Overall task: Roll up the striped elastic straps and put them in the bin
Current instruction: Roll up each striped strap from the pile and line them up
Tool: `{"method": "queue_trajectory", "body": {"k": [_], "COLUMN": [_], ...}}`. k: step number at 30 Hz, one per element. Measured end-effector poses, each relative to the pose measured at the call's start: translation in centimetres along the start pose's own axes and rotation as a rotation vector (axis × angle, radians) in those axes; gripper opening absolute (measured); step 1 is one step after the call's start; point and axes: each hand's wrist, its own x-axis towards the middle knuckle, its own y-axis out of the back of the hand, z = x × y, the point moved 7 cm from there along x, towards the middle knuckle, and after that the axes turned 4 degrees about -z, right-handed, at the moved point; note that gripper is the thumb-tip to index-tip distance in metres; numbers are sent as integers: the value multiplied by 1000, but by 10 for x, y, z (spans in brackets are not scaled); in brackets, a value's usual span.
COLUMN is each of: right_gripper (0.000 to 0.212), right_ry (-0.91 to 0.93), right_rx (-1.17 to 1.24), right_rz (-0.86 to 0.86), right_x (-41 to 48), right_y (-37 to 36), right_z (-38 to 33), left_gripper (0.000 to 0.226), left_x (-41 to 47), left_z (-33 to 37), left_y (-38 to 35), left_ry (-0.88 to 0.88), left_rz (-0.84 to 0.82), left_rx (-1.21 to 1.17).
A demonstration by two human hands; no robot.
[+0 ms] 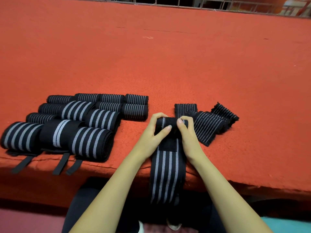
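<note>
A black elastic strap with grey stripes (166, 172) lies over the table's front edge and hangs down toward my lap. Its far end is curled into a small roll (173, 122). My left hand (155, 132) and my right hand (186, 133) both grip that roll, thumbs on top, one at each side. A black hook-and-loop patch (168, 145) shows just below the roll. Several finished rolls (74, 125) lie in rows at the left. No bin is in view.
The table is covered in red felt (168, 64). Several flat thin-striped straps (208, 125) lie just right of my hands. Black tabs (62, 163) from the near rolls hang over the front edge. A metal rail (202, 2) runs along the far side.
</note>
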Motion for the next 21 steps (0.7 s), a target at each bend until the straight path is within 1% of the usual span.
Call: {"method": "queue_trajectory", "body": {"k": [2,3,5,7,10,12,13,15,17,21], "right_gripper": [13,17,21,24,34,44,45,40,38,36], "right_ry": [9,15,30,53,62,30,10,-25,-34,24], "right_rx": [-22,-29,-35,-32,-2,20,30,43,49,-44], "right_rz": [14,18,20,14,-6,-56,-74,-91,-77,-75], "right_x": [-1,-3,-5,-6,-6,-5,-4,-3,-3,-8], "right_y": [-1,0,0,0,0,-3,-5,-7,-6,-6], "right_z": [-2,-2,-4,-3,-5,-2,-1,1,3,4], "left_gripper": [21,24,38,45,32,33,37,40,40,44], "left_x": [0,1,4,5,5,2,1,-1,-1,2], "left_z": [-1,-2,-4,-8,-10,-10,-9,-6,-7,-15], "left_y": [1,2,2,1,2,5,5,6,5,6], "left_ry": [51,85,155,196,166,131,120,109,116,190], "left_rz": [33,54,81,90,94,96,87,67,57,101], "left_rx": [61,90,110,41,-101,-179,-198,-197,-174,-85]}}
